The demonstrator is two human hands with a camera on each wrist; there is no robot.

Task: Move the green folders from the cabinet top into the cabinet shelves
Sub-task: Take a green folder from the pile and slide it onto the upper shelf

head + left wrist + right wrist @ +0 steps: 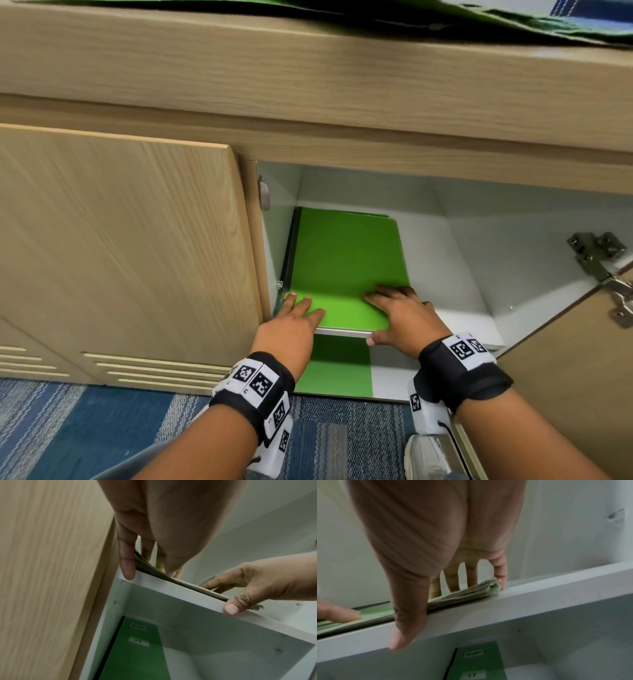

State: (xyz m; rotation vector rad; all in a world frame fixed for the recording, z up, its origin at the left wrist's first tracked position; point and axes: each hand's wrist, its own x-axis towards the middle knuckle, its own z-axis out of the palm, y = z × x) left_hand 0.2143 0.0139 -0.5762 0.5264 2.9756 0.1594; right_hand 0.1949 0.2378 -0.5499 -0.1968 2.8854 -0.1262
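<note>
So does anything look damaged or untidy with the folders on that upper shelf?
Yes: the folder stack on the upper shelf has frayed, dog-eared paper edges at its right front corner, by the right hand. The left hand rests flat on its cover. Otherwise it lies square.

Your green folders (346, 270) lie flat in a stack on the upper shelf (455, 318), against its left wall; more green folders (337, 370) lie flat below, labelled SECURITY and H.R; others (394, 17) remain on the cabinet top (239, 61).
</note>
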